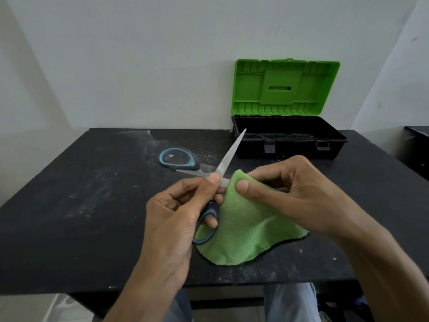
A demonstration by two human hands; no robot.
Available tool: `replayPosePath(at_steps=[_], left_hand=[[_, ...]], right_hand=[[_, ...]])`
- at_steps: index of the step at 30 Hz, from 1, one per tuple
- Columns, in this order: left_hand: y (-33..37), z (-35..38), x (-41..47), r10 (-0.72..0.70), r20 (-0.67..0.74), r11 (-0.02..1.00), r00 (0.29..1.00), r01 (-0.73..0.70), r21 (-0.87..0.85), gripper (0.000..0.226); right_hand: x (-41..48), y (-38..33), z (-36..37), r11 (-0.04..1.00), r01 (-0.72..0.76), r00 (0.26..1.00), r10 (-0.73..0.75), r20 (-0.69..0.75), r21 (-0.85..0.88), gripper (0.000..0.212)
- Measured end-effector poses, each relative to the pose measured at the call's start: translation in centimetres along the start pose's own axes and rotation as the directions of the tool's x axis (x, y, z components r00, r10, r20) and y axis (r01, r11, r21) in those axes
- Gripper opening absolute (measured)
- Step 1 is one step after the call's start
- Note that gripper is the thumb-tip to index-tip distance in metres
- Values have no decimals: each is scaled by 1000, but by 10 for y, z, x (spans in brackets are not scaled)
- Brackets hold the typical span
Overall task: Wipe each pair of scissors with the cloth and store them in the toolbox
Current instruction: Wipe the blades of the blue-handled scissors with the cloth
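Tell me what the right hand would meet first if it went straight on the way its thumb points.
Probably the scissors blade just past the cloth, then the left hand; depth is unclear.

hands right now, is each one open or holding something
left hand: closed, fingers curled round the scissors
right hand: closed, pinches the green cloth over the scissors

No writing, brand, number or sign could be read in the view. The toolbox showed only plain moulded plastic on its raised green lid, and the held scissors and the cloth bore no legible mark.
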State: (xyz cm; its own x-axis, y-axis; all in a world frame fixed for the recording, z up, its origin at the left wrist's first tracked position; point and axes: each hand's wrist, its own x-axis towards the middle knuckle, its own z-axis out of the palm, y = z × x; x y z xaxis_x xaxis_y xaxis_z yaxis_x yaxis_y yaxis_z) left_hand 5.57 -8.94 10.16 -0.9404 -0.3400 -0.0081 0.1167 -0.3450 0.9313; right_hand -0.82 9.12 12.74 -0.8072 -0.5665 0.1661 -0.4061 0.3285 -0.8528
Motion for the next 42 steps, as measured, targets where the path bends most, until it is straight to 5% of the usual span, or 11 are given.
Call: replayPosePath(at_steps=[15, 29, 35, 42], left_hand=[[13, -8, 3, 21, -11, 999, 1000, -21, -29, 11], [7, -3, 4, -111, -8, 991, 994, 110, -75, 17], [8, -2, 5, -231, 12, 962, 973, 230, -144, 16], [6, 5, 5, -183, -4, 968, 983, 180, -173, 12]], right_hand=[[4, -9, -6, 1000, -5, 1000, 6, 9, -18, 23], [3, -3, 2, 997, 75, 995, -75, -60, -10, 20], [-2, 10, 6, 953, 231, 942, -269, -201, -195, 16], [1, 10, 15, 851, 363, 825, -482, -293, -380, 18]])
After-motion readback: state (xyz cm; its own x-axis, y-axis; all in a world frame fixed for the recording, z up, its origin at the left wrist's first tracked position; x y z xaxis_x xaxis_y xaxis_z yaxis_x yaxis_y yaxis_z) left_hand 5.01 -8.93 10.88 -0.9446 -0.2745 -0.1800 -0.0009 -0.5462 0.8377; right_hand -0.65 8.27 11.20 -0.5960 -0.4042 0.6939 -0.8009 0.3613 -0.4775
